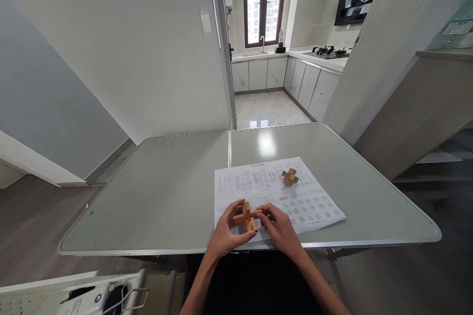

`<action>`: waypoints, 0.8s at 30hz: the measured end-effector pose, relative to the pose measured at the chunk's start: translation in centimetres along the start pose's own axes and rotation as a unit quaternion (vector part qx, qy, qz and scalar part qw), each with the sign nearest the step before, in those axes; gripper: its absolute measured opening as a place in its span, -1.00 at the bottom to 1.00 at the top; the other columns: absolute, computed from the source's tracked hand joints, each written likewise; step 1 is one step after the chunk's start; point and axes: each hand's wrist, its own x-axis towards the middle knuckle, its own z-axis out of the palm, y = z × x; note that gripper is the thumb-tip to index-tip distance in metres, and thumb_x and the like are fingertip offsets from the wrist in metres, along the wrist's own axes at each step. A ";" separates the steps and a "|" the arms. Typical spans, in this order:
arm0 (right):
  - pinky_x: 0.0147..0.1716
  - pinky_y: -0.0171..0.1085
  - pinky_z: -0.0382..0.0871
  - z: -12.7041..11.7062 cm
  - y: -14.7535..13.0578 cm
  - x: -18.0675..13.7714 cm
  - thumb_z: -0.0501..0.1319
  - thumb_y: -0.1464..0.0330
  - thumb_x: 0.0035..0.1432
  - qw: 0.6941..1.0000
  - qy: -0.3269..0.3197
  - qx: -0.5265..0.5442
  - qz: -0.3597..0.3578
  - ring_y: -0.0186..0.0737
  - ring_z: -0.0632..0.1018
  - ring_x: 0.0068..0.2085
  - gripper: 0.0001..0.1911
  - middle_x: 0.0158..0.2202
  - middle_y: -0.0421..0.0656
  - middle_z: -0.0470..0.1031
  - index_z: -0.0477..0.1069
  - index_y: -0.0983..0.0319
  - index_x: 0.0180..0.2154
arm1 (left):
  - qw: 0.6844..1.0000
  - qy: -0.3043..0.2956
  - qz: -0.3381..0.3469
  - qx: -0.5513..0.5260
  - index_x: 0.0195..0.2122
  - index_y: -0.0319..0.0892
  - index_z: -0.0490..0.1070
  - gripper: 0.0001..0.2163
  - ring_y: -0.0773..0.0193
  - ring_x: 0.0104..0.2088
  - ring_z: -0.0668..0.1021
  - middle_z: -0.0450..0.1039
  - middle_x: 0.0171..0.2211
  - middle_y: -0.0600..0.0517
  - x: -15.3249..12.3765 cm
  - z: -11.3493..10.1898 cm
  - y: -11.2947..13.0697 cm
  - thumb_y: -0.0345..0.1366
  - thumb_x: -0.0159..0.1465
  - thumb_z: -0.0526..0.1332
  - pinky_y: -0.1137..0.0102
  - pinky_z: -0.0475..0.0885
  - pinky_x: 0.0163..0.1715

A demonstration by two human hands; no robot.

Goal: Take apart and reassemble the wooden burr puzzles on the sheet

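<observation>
Near edge of table (148, 197): both hands meet over the front edge of a printed sheet (314, 206). Left hand (225, 234) has its fingers curled around the left side of a wooden puzzle (247, 216), thumb lying along the bottom, so it grasps the piece from that side. Right hand (283, 229) pinches the right-hand bar of the same puzzle with its fingertips; fingers bent, closed on the wood. The puzzle is held just above the sheet, bars crossing one another, partly interlocked as far as can be told. Judged step: working the bars of the held puzzle, fitting or sliding one against the rest. Next move would call for a steady left grip while the right fingers shift one bar along its slot, without twisting. Farther on the sheet, well apart from the hands, a second wooden puzzle (289, 176) lies untouched. Beyond the table, a kitchen (281, 74) with a window
</observation>
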 end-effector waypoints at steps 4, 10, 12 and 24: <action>-0.30 -0.23 0.41 -0.2 -0.2 0.0 0.11 0.11 0.43 1.000 -0.018 0.015 -0.003 -0.17 0.52 -0.33 -0.70 -0.24 -0.12 0.54 0.47 0.16 -0.13 | 1.000 0.005 0.000 0.014 0.31 0.02 0.28 -0.25 -0.06 0.26 0.44 0.38 0.27 -0.10 -0.1 -0.1 0.0 -0.29 0.11 0.52 0.01 0.34 0.29; -0.35 -0.26 0.36 -0.5 -0.4 0.1 0.13 0.13 0.42 0.999 -0.039 0.037 0.006 -0.21 0.46 -0.40 -0.73 -0.38 -0.20 0.45 0.46 0.15 -0.15 | 1.000 -0.001 0.004 0.016 0.32 0.04 0.26 -0.23 -0.08 0.27 0.44 0.34 0.31 -0.09 -0.2 -0.4 -0.1 -0.32 0.10 0.51 0.00 0.34 0.29; -0.36 -0.26 0.35 -0.5 -0.4 0.1 0.13 0.13 0.42 0.998 -0.043 0.033 0.006 -0.22 0.45 -0.41 -0.74 -0.41 -0.22 0.43 0.47 0.15 -0.15 | 1.000 -0.002 0.007 0.019 0.32 0.05 0.26 -0.23 -0.08 0.27 0.43 0.34 0.32 -0.08 -0.2 -0.4 -0.1 -0.33 0.09 0.52 0.01 0.34 0.29; -0.32 -0.26 0.40 0.1 -0.7 0.0 0.14 0.10 0.41 0.999 -0.041 0.017 0.030 -0.18 0.57 -0.38 -0.71 -0.33 -0.19 0.55 0.48 0.16 -0.11 | 1.000 -0.002 0.012 0.018 0.33 0.05 0.24 -0.22 -0.12 0.25 0.45 0.34 0.30 -0.11 -0.3 -0.5 -0.3 -0.28 0.11 0.51 -0.02 0.36 0.26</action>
